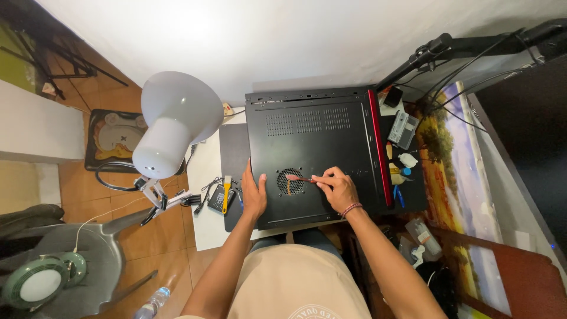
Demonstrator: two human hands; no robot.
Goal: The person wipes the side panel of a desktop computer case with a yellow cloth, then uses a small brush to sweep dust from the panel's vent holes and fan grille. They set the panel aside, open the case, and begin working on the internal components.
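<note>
A black computer case (319,147) with a red edge strip lies flat on the desk, its vented side panel facing up. My left hand (254,195) rests flat on the case's near left edge, fingers together. My right hand (336,188) pinches a small brush (297,178) with a reddish head. The brush tip touches the round fan grille (290,182) near the front of the panel.
A white desk lamp (174,121) stands at the left. A yellow-handled tool (225,194) and a small black device lie left of the case. Small bottles and a clear box (403,130) sit at the right, beside a landscape painting (458,177). A grey chair (88,260) stands lower left.
</note>
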